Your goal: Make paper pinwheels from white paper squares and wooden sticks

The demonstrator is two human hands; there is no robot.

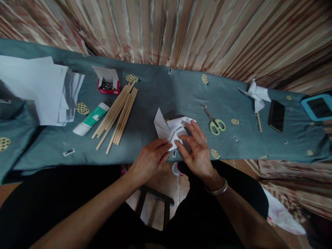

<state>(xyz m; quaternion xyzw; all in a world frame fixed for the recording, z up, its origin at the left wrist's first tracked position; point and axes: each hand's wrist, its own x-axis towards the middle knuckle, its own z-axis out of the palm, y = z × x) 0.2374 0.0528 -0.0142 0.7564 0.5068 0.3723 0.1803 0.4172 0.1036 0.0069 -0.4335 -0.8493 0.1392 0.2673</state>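
Note:
A partly folded white paper pinwheel (163,128) lies at the front middle of the cloth, one pointed blade standing up at its left. My left hand (151,155) pinches its near edge between thumb and fingers. From the other side my right hand (195,150), with a bangle on the wrist, grips the paper: the thumb and forefinger are close to its middle and the other fingers rest on the right blade. Green-handled scissors (214,121) lie with blades apart just right of the paper. My fingers hide part of the pinwheel's right and near sides.
Left of the paper are several wooden sticks (118,116), a green-and-white glue tube (92,118), an opened red box of small metal pieces (109,83) and stacked paper sheets (49,93). Rightward are a pinwheel on a stick (255,94), a phone (276,116) and a blue-framed device (317,107).

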